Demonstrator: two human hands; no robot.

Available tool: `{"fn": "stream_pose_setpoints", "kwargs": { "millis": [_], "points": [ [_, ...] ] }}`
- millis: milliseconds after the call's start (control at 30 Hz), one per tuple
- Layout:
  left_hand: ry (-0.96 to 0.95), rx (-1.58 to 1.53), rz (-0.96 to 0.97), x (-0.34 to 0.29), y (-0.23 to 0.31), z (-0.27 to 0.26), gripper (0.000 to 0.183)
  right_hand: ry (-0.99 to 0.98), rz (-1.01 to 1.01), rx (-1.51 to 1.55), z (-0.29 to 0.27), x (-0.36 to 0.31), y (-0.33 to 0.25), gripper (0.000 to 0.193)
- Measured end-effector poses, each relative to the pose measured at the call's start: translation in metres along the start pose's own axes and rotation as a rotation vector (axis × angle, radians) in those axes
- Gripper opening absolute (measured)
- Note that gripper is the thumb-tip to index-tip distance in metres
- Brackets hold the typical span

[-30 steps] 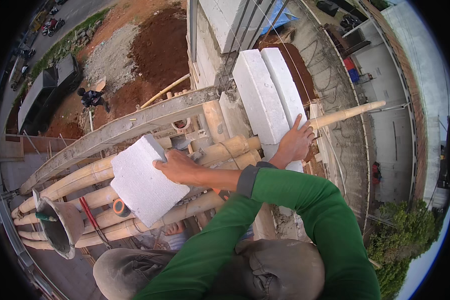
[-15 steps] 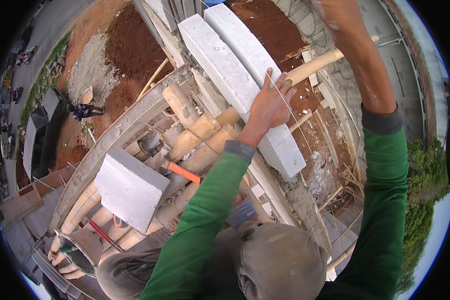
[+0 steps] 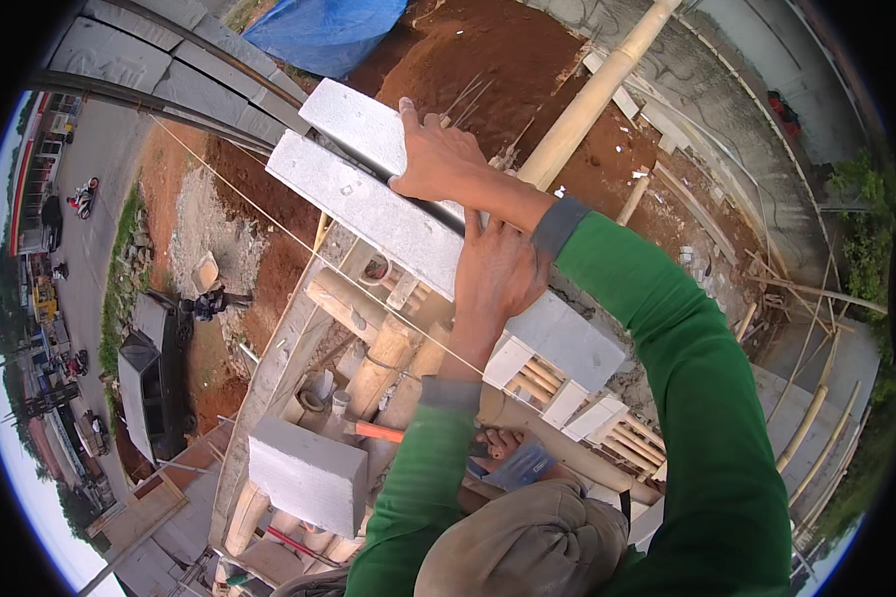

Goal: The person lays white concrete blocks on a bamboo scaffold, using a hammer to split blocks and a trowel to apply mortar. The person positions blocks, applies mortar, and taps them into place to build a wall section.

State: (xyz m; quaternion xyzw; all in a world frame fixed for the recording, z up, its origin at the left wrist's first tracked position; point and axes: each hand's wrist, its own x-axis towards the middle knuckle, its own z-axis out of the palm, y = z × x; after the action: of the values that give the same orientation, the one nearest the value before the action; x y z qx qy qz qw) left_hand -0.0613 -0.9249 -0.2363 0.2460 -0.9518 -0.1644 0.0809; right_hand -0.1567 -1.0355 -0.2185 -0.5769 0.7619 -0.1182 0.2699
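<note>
Two long white lightweight blocks lie side by side on the wall top, a narrow gap between them. My right hand (image 3: 446, 159) spans the far block (image 3: 343, 114), its thumb at the gap and its fingertips at the outer edge. My left hand (image 3: 501, 269) lies on the end of the near block (image 3: 358, 209), fingers stretched out, partly hidden under my right wrist. Another pale block surface (image 3: 572, 343) shows beyond the left hand. A taut string (image 3: 269, 224) passes left of the blocks and by my left wrist.
A loose white block (image 3: 307, 478) sits on bamboo poles (image 3: 353, 308) at lower left, near an orange-handled hammer (image 3: 373, 431) and a red-handled tool (image 3: 294, 542). One thick bamboo pole (image 3: 597, 95) slants past the far block. A concrete edge (image 3: 269, 383) borders the bamboo platform.
My right hand has come down from the upper right onto the far block. The string now lies left of the blocks instead of across my left hand. The view has turned.
</note>
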Motion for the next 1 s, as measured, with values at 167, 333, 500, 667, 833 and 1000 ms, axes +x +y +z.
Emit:
{"fn": "stream_pose_setpoints", "kwargs": {
  "millis": [167, 333, 500, 667, 833, 1000],
  "points": [
    [0.073, -0.07, 0.027, 0.001, 0.002, -0.002, 0.062, 0.11, -0.002, 0.128, -0.015, 0.008, 0.026, 0.092],
    [0.09, -0.05, 0.102, -0.002, 0.0, 0.0, 0.07, 0.293, 0.006, 0.137, -0.048, -0.006, 0.048, 0.097],
    [0.19, -0.016, 0.16, -0.006, 0.001, 0.001, 0.075, 0.561, 0.029, 0.092, -0.083, -0.028, 0.056, 0.101],
    [0.172, -0.168, 0.06, -0.008, 0.0, 0.001, 0.064, 0.709, 0.055, 0.074, -0.125, -0.072, 0.058, 0.096],
    [0.045, -0.179, 0.049, -0.007, -0.003, 0.005, 0.045, 0.791, -0.079, 0.346, -0.176, -0.134, 0.051, 0.092],
    [0.153, -0.244, 0.041, -0.011, -0.004, 0.012, 0.042, 0.846, -0.113, 0.674, -0.22, -0.21, 0.054, 0.083]
  ]
}}
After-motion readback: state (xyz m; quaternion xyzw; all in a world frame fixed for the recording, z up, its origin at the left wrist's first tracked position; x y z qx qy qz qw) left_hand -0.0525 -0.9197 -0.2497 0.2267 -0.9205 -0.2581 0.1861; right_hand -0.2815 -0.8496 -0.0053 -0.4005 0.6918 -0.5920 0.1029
